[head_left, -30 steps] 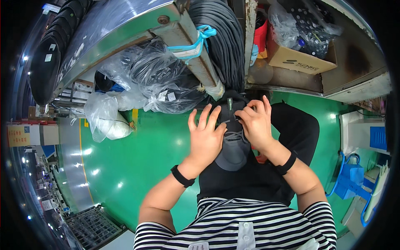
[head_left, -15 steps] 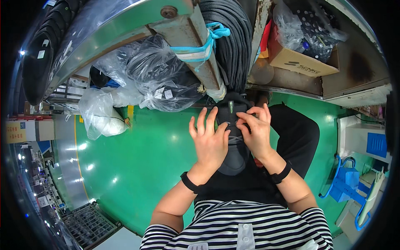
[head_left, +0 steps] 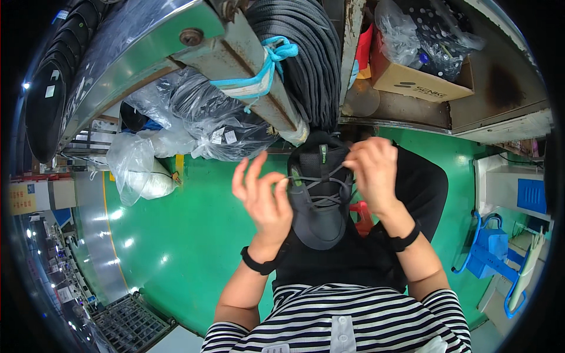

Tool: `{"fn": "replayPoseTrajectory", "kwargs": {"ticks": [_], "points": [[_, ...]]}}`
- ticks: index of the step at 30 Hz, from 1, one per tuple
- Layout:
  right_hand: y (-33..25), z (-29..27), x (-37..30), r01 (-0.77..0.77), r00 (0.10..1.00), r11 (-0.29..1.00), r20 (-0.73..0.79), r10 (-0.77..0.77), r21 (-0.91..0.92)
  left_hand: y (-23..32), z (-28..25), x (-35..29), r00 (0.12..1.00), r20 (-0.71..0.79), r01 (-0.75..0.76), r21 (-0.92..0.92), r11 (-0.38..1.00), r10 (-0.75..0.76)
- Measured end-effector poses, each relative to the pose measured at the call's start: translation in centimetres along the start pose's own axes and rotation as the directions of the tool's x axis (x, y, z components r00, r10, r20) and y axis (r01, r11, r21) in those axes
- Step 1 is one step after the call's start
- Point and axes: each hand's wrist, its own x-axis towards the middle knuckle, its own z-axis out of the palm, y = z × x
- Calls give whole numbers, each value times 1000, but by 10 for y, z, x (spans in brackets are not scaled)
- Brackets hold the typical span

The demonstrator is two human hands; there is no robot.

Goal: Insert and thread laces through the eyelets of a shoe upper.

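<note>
A black shoe (head_left: 319,225) rests on my lap, its toe toward me and its tongue standing up at the far end. Grey shoelace (head_left: 327,203) crosses over the front of it. To the left of the shoe, my left hand (head_left: 263,199) pinches one end of the lace between thumb and forefinger, the other fingers raised. My right hand (head_left: 374,176) is closed on the other lace end, at the right of the shoe's opening; its fingertips are slightly blurred. The lace spreads out from the tongue toward both hands.
Beyond the shoe stands a rusty metal post (head_left: 259,70) tied with blue cloth, beside a bundle of dark cord (head_left: 303,53). Plastic-wrapped bags (head_left: 218,117) lie at the left. A cardboard box (head_left: 421,85) sits on a shelf at the far right. A blue metal frame (head_left: 491,253) stands right.
Both hands have moved apart, the left one leftward and the right one rightward, drawing the lace ends out to the sides. The lacing now shows more openly. My view has shifted slightly.
</note>
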Motion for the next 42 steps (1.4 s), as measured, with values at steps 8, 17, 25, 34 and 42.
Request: {"fn": "replayPoseTrajectory", "kwargs": {"ticks": [8, 17, 25, 34, 42], "points": [[-13, -23, -6, -607, 709, -193, 635, 307, 771, 37, 16, 7, 903, 428, 409, -824, 391, -44], [292, -234, -148, -391, 513, 43, 179, 840, 919, -244, -146, 0, 575, -213, 519, -652, 553, -790], [22, -21, -68, -715, 688, 589, 529, 497, 377, -26, -26, 1, 840, 540, 143, -326, 934, 60], [26, 49, -94, -656, 754, 419, 526, 393, 628, -2, 2, 33, 643, 667, -287, -247, 925, 377], [23, 47, -94, -650, 759, 374, 547, 353, 661, -23, -17, 31, 632, 724, -97, -279, 955, 276]]}}
